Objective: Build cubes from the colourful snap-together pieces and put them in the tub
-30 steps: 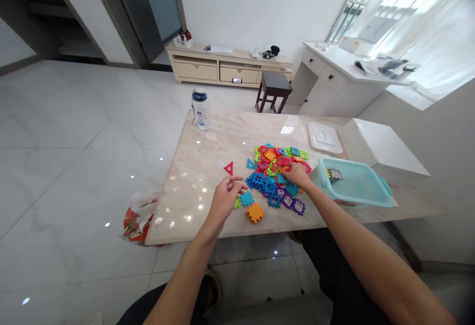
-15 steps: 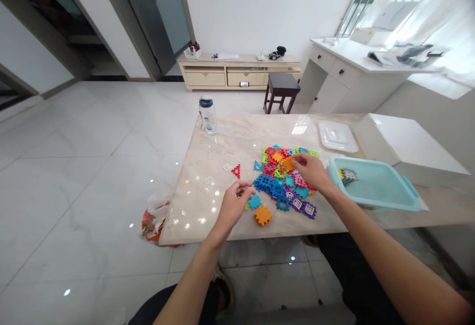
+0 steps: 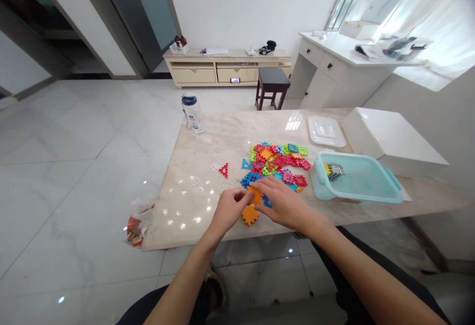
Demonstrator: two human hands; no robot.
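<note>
Close together at the near side of the table, my left hand (image 3: 230, 207) and my right hand (image 3: 282, 202) meet on an orange toothed building tile (image 3: 256, 196). The left thumb and fingers pinch its left edge, and the right fingers and thumb close round its right side. Just below it lies a second orange tile (image 3: 249, 215). Behind my hands spreads a pile of colored building tiles (image 3: 272, 159) in red, green, blue and other colors. My right hand covers part of the pile. A red triangle piece (image 3: 223, 170) lies to the left.
Right of the pile stands a turquoise tub (image 3: 371, 199) with a few grey and yellow pieces inside. A clear lid (image 3: 326, 131) and a white box (image 3: 395, 139) lie beyond it. At the far left corner is a water bottle (image 3: 194, 115). Small white window pieces (image 3: 195, 181) lie left.
My right hand has brought an orange tile from the pile left and toward me to my left hand. Both hands now grip it. The view has shifted slightly.
</note>
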